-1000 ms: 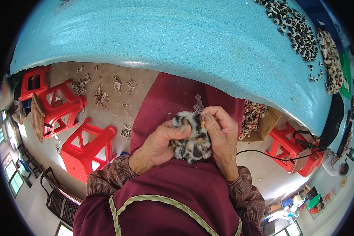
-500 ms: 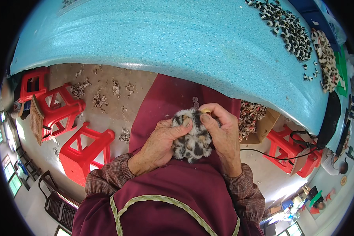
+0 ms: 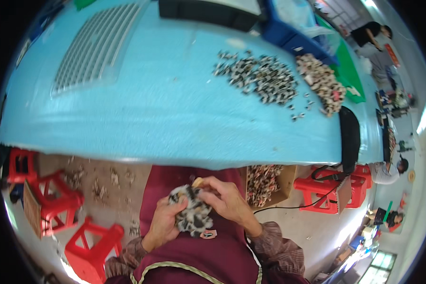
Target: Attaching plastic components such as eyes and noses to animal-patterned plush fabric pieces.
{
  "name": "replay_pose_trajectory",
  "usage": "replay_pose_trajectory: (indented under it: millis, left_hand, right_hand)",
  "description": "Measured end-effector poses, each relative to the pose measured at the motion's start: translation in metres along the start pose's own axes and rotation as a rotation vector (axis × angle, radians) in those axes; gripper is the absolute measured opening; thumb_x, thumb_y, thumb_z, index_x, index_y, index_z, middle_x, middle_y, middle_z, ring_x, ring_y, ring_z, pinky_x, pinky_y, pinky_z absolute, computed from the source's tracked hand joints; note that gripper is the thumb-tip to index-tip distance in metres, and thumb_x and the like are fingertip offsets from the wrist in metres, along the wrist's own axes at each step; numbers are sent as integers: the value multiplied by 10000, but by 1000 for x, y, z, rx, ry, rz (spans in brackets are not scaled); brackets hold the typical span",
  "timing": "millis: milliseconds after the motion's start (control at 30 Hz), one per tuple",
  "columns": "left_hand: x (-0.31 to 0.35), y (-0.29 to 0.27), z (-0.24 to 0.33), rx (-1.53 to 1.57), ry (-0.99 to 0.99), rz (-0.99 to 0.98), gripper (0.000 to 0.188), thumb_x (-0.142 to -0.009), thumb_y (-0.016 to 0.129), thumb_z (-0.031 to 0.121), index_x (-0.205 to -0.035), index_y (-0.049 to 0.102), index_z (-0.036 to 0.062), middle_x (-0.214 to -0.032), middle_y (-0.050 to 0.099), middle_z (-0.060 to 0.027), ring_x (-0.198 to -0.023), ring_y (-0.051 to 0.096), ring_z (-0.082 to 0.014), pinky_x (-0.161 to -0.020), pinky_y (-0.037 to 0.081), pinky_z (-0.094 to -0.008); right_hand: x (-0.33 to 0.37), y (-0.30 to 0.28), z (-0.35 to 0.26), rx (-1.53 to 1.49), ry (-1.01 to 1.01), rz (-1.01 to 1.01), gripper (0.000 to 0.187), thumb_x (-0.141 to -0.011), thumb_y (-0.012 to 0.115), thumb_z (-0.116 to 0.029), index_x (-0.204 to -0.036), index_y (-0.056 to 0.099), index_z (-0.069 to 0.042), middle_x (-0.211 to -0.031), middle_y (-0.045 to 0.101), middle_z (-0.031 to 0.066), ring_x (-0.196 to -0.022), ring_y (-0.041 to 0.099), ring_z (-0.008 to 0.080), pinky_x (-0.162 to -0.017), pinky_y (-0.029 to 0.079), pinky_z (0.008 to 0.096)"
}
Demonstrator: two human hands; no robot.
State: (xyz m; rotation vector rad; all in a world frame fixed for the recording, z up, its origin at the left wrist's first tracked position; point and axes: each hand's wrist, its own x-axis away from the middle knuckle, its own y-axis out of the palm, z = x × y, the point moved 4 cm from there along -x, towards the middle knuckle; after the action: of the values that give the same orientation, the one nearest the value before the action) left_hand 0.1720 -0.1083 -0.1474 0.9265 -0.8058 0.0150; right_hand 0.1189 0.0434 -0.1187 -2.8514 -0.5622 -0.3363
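A fluffy piece (image 3: 192,218) in black, white and tan, perhaps a small plush part, is held over my maroon apron. Around its left side wraps my left hand (image 3: 164,221), the thumb pressed onto the fur. My right hand (image 3: 227,201) pinches its upper right edge. A small yellowish thing (image 3: 198,181) shows at the right fingertips; I cannot make out what it is. Just under the fluffy piece, a small pale tag (image 3: 208,234) with a dark and orange mark shows against the apron.
On the blue table (image 3: 175,128) lie a pile of small black-and-white pieces (image 3: 270,80), a pile of spotted pieces (image 3: 319,80) and a ribbed clear tray (image 3: 94,49). A cardboard box (image 3: 286,187) of spotted pieces stands below. Red stools (image 3: 92,251) flank me; scraps litter the floor.
The view has tilted up and shifted, so more of the table shows and my hands appear lower and further left. Both hands still hold the fluffy piece; the pale tag now shows beneath it.
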Motion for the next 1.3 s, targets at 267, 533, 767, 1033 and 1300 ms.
replay_pose_trajectory:
  millis: [267,533,767,1033,1300]
  left_hand:
    - [0,10,28,-65,236,16,201,-877,608,92,-1023,602,-47,-953,669,-138,-833,673,-238,-733,574,-378]
    - [-4,18,27,-106,202,14,202,-875,609,90,-1016,599,-53,-950,667,-137,-820,672,-233,-724,572,-374]
    - [-5,15,28,-89,214,69,198,-874,605,86,-1016,597,-52,-937,668,-139,-810,674,-234,-714,577,-376]
    - [-9,10,27,-93,200,63,188,-868,608,76,-1006,603,-52,-930,670,-138,-798,676,-231,-714,576,-368]
    - [-7,7,25,-98,201,90,201,-862,609,74,-1016,600,-55,-938,669,-139,-808,674,-235,-724,574,-370]
  right_hand:
    - [0,-168,-53,86,-91,552,110,-838,581,-3,-928,639,19,-768,643,27,-683,573,67,-585,451,209]
    - [-71,-175,-66,921,-614,575,218,-731,640,37,-910,675,-83,-802,609,62,-752,604,216,-641,501,314]
    - [-87,-177,-58,1167,-560,501,236,-707,691,-6,-913,669,-120,-816,602,36,-791,576,224,-676,491,341]
    - [-92,-179,-61,1283,-574,437,198,-724,651,-15,-904,671,-96,-797,592,20,-812,567,208,-694,502,331]
    - [-96,-186,-63,1282,-640,355,170,-710,673,-32,-865,669,-99,-823,594,18,-791,591,201,-654,508,312]
